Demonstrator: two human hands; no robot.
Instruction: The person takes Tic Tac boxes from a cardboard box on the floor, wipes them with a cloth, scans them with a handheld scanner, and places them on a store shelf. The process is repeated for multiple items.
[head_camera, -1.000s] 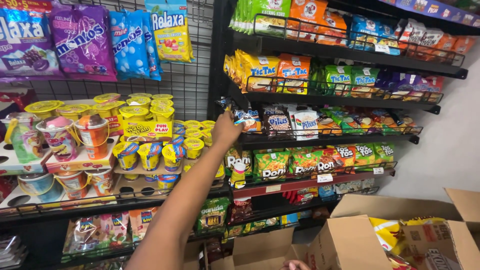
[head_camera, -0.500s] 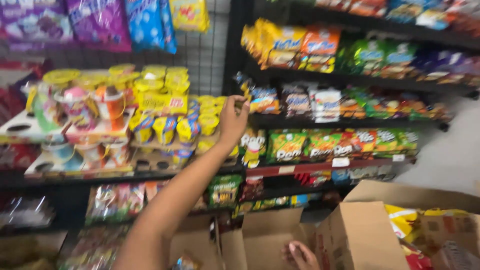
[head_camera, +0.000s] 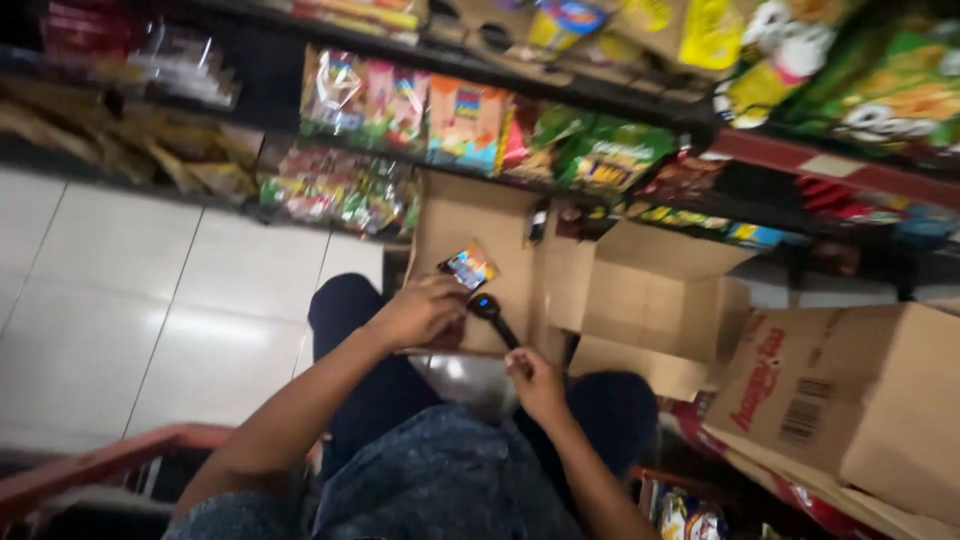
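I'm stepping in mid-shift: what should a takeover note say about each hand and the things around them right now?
Left hand: holds a small snack packet over the open cardboard box.
Right hand: grips a black handheld scanner, its lit head just under the packet.
Around: more open cardboard boxes on the right, snack bags on the low shelves ahead, white tiled floor to the left.
Done: packet in hand and at the scanner.
Left: whether it has been scanned cannot be told; the packet is not yet on a shelf.

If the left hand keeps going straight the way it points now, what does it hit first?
Most likely the tan cardboard box flap just ahead. The left hand holds a small orange snack packet pointing up at it. Depth is unclear, so the gap cannot be judged.
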